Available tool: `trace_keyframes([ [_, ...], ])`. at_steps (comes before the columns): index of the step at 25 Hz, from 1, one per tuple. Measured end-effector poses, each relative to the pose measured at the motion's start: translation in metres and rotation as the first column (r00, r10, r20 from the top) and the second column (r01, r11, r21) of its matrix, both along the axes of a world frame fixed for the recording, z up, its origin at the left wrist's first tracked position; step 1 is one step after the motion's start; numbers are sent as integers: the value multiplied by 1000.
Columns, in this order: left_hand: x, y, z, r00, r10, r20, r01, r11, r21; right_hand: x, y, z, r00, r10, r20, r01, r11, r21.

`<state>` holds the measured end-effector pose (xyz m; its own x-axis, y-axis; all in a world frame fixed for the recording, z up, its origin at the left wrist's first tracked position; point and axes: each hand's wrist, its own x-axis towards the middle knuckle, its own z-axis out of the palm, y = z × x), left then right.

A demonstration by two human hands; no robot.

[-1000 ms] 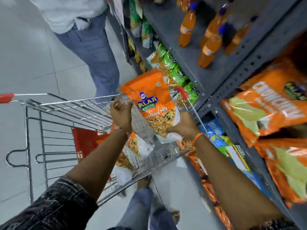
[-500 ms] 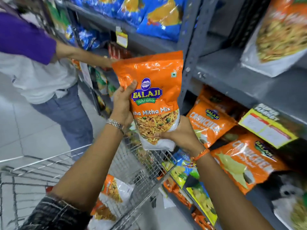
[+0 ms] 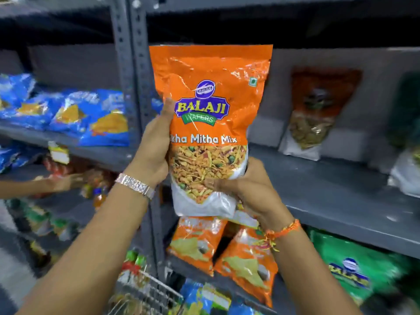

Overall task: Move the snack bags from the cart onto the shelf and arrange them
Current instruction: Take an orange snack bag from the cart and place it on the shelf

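An orange Balaji snack bag (image 3: pixel 211 92) is held upright in front of the grey shelf (image 3: pixel 329 189). My left hand (image 3: pixel 154 151) grips its left edge at mid-height. My right hand (image 3: pixel 245 187) holds its bottom right corner from below. On that shelf, farther right, a similar orange bag (image 3: pixel 318 110) leans against the back wall. A corner of the wire cart (image 3: pixel 145 294) shows at the bottom, below my left forearm.
A grey upright post (image 3: pixel 134 76) divides the shelving. Blue chip bags (image 3: pixel 91 117) lie on the left bay. Orange bags (image 3: pixel 245 264) and a green bag (image 3: pixel 354 273) fill the shelf below. Another person's hand (image 3: pixel 61 183) reaches into the lower left shelf.
I have lifted the orange bag out of the cart area and up to shelf height, and my view has swung up toward the shelf. Both hands have kept their grip.
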<state>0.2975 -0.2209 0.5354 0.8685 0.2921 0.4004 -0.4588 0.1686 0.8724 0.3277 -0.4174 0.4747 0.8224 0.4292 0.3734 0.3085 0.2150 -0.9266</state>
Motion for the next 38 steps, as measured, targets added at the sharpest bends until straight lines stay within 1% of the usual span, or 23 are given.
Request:
trace_keyframes([
  [2,24,-37,15,999,-46,-19,47,994,95,15,-35,13,997,-81,11,81,996,36],
  [6,79,-103,18,990,-134,-39,138,984,113,55,-94,21,984,-174,-50,178,979,96],
  [8,107,-131,19,986,-159,-57,165,980,114,77,-121,21,974,-213,-70,219,973,76],
  [10,135,-154,21,987,-137,-87,148,980,135,102,-144,24,965,-250,-81,254,966,43],
  [13,171,-182,21,984,-136,-114,150,981,122,134,-170,32,947,-313,-65,311,949,-44],
  [18,209,-202,9,988,-118,-104,123,991,44,163,-190,35,910,-408,-76,397,909,-128],
  [23,223,-215,3,990,-86,-116,97,990,99,172,-194,27,888,-451,-89,442,891,-105],
  [27,227,-216,1,995,-68,-69,77,986,147,179,-197,22,876,-465,-127,454,885,-107],
  [30,222,-215,2,995,-84,-59,90,988,122,177,-196,23,850,-507,-143,495,861,-115],
  [32,213,-212,3,990,-112,-82,121,985,120,169,-196,29,828,-551,-104,536,832,-142],
  [34,198,-206,3,985,-141,-99,153,979,135,155,-194,36,777,-630,-22,621,771,-142],
  [35,189,-201,2,986,-137,-98,151,977,149,145,-192,40,724,-688,38,687,716,-127],
  [37,166,-189,0,993,-80,-82,94,977,191,122,-182,46,575,-798,181,817,573,-68],
  [38,152,-180,-1,997,-62,-56,72,978,198,110,-174,47,509,-823,252,853,522,-16],
])
